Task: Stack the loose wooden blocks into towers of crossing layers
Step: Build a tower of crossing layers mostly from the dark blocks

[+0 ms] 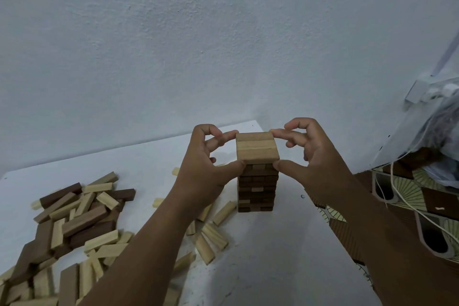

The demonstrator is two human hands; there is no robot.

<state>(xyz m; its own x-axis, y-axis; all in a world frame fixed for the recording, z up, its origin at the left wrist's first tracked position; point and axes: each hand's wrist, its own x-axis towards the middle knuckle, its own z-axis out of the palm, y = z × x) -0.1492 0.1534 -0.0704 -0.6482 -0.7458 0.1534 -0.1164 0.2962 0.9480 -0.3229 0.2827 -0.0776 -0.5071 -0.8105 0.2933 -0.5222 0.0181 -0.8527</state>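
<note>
The tall tower of brown and pale wooden blocks [257, 181] stands on the white table [149, 156], right between both hands. The left hand [206, 166] and right hand [308, 154] pinch its top pale layer [257, 148] from opposite sides (blocks running left-right). Loose blocks [74, 226] lie nearer the left hand.

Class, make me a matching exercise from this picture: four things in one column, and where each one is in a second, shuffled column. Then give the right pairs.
Column 1:
1. tower
2. loose blocks
3. left hand
4. white cable

Column 2:
A. heaped at the table's left
B. trailing over the patterned cloth
C. upright between both hands
D. pinching the top layer's left side

Pairs: 1-C, 2-A, 3-D, 4-B
</note>
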